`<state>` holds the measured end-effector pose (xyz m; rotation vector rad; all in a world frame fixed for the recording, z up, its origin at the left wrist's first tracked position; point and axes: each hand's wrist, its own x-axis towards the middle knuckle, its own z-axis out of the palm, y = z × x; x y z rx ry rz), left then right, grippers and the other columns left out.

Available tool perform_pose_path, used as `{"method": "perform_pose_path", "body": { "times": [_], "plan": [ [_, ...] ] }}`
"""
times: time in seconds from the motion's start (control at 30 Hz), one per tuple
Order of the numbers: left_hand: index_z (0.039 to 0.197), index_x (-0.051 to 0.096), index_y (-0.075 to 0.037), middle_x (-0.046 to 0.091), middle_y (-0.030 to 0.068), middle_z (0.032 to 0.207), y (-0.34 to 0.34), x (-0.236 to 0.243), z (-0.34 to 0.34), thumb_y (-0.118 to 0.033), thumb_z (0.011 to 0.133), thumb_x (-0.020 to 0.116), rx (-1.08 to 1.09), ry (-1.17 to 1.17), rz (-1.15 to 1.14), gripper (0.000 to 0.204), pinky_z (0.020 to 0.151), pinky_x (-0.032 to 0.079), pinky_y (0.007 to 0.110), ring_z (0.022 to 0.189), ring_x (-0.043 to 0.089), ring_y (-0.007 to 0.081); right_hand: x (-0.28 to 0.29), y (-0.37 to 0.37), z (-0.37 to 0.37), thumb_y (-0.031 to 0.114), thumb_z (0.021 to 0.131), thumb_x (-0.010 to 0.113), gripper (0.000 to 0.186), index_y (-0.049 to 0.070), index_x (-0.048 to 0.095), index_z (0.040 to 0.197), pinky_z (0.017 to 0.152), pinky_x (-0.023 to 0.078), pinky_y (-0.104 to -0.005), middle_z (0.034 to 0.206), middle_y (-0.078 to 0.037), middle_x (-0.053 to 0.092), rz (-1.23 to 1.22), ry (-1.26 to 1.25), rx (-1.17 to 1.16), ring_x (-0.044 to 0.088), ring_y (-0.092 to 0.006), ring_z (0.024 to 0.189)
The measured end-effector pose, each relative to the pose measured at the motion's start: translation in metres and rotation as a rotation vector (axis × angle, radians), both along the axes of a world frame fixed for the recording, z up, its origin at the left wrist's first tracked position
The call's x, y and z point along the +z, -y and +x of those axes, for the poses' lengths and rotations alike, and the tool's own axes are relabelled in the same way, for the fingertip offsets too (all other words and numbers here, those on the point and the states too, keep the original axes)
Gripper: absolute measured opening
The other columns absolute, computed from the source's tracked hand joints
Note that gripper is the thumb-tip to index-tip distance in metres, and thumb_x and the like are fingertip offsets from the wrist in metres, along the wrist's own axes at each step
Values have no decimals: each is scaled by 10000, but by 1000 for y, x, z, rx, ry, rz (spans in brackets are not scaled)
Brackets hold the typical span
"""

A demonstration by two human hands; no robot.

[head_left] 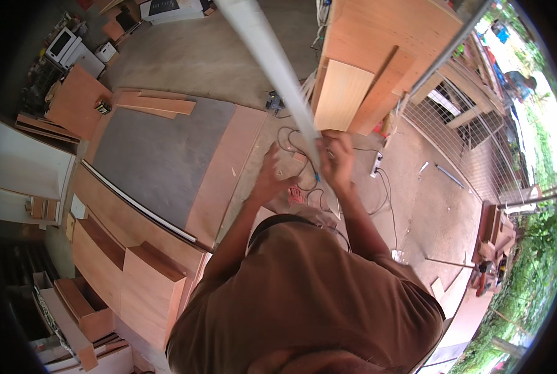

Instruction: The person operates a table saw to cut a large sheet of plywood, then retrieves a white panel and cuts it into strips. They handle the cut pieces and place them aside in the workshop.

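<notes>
A long, pale, flat strip (277,71) runs slantwise from the top edge of the view down to my right hand (337,161). That hand is closed around its lower end; motion smears the strip, so its material is unclear. To the left, my left hand (271,177) holds nothing, its fingers spread and apart from the strip. Below and between the hands, cables (303,159) lie on the concrete floor, and a red sandal (296,195) partly shows.
At my left lies a wide board (160,149) with a dark grey top and a long thin metal strip (138,202) along its edge. Wooden panels (344,93) lean ahead on the right. A white power strip (376,164) sits on the floor. Wooden boxes (150,274) stand near left.
</notes>
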<state>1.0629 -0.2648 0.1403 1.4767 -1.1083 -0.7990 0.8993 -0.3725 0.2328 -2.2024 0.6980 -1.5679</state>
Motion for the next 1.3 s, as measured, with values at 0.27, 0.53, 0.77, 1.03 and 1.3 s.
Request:
{"method": "perform_pose_path", "body": {
  "times": [0.27, 0.53, 0.77, 1.03, 1.3],
  "plan": [
    [1477, 296, -52, 463, 114, 1397, 138, 39, 150, -4, 664, 849, -30, -62, -163, 985, 1048, 463, 431, 1322, 467, 232, 68, 118, 182, 75, 767, 792, 328, 47, 692, 1078, 903, 498, -383, 1156, -111, 659, 19, -241, 481, 598, -318, 1079],
    [1566, 228, -129, 426, 86, 1470, 247, 86, 339, -129, 576, 891, -234, -888, -675, 1191, 1141, 375, 538, 1418, 401, 349, 57, 280, 271, 731, 962, 315, 882, 22, 361, 1486, 1120, 347, -527, 1475, -228, 452, 1229, 484, 840, 433, -356, 1367],
    [1536, 280, -162, 439, 44, 1438, 372, 91, 545, -277, 535, 984, -344, -890, -889, 1228, 1163, 345, 555, 1376, 402, 332, 31, 416, 415, 728, 962, 328, 909, -12, 358, 1487, 1142, 344, -493, 1511, -227, 424, 1443, 932, 1118, 407, -323, 1410],
    [1558, 221, -158, 400, 28, 1495, 527, 122, 706, -312, 738, 889, -215, -887, -827, 1069, 1175, 300, 568, 1412, 359, 343, 19, 528, 516, 517, 1000, 521, 578, 28, 547, 1307, 986, 485, -413, 1277, -134, 632, 1365, 609, 456, 609, -243, 1155],
    [1574, 77, -119, 298, 122, 1528, 710, 77, 847, -209, 854, 795, 606, -745, -634, 1021, 1154, 306, 530, 1370, 401, 310, -121, 682, 600, 372, 981, 603, 366, 86, 613, 1209, 865, 507, -351, 1118, -65, 696, 1520, 456, 87, 646, -184, 1022]
  ]
}}
